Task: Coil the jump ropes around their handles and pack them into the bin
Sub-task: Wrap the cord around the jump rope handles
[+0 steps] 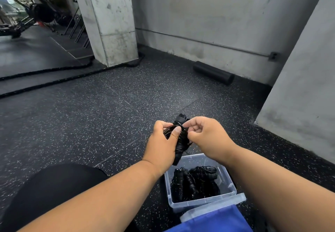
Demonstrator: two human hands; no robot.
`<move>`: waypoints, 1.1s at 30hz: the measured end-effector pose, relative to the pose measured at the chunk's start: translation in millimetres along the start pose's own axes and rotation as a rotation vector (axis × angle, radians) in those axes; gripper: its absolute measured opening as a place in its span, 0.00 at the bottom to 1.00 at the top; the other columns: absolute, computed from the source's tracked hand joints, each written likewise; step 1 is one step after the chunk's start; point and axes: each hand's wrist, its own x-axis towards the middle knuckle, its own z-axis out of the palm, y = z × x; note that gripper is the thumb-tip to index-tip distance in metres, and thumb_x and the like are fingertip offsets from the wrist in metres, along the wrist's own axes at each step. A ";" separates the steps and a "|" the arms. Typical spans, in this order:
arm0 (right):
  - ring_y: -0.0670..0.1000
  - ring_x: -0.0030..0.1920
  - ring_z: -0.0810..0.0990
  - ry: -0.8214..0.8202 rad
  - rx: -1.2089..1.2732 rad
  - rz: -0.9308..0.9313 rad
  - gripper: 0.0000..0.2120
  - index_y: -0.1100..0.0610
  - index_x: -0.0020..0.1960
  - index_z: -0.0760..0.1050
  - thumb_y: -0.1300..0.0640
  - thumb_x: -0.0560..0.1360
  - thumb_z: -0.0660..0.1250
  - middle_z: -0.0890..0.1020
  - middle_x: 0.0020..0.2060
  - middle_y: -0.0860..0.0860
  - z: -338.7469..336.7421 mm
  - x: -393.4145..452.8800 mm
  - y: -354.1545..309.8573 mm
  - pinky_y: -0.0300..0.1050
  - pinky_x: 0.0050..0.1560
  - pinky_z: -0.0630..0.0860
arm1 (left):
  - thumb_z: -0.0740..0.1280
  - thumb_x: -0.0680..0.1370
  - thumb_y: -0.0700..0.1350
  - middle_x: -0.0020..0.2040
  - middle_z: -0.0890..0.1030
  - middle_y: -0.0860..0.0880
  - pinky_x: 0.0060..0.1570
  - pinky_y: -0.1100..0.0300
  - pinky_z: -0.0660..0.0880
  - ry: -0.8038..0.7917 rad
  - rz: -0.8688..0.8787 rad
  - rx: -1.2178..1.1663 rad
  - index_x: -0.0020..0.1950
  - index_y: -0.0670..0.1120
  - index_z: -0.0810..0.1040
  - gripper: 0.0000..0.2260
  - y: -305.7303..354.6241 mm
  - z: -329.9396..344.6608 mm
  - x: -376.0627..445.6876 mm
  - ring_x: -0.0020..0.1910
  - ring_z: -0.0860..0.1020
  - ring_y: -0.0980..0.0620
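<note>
Foam roller (213,72) by the wall, battle rope (54,79) across the floor

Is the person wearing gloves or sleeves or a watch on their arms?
No. The left hand and the right hand are bare, with no gloves and no rings that show. Both forearms are bare too, right to the picture's edge: no sleeves, watch or bands in view. The nails look short and plain.
</note>
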 end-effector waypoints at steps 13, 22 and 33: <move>0.52 0.36 0.70 -0.293 -0.143 0.061 0.08 0.52 0.48 0.85 0.64 0.77 0.70 0.77 0.33 0.49 -45.4 11.2 -1.9 0.49 0.40 0.67 | 0.72 0.82 0.49 0.44 0.82 0.54 0.44 0.66 0.75 -0.171 0.087 -0.058 0.50 0.56 0.77 0.05 3.3 1.4 2.4 0.41 0.77 0.60; 0.41 0.39 0.77 -0.273 -0.536 -0.234 0.09 0.43 0.47 0.85 0.57 0.75 0.76 0.79 0.39 0.43 -54.1 4.6 -4.3 0.40 0.45 0.76 | 0.71 0.82 0.51 0.44 0.83 0.54 0.44 0.63 0.77 -0.272 0.012 -0.059 0.53 0.53 0.76 0.05 3.3 -0.9 1.0 0.40 0.79 0.59; 0.46 0.39 0.80 -0.326 -0.516 -0.262 0.07 0.42 0.47 0.87 0.54 0.73 0.78 0.81 0.37 0.46 -53.1 -4.9 -5.6 0.50 0.46 0.78 | 0.67 0.85 0.52 0.38 0.83 0.44 0.29 0.57 0.79 -0.485 -0.462 -0.464 0.60 0.42 0.74 0.13 13.5 0.2 -12.1 0.34 0.82 0.48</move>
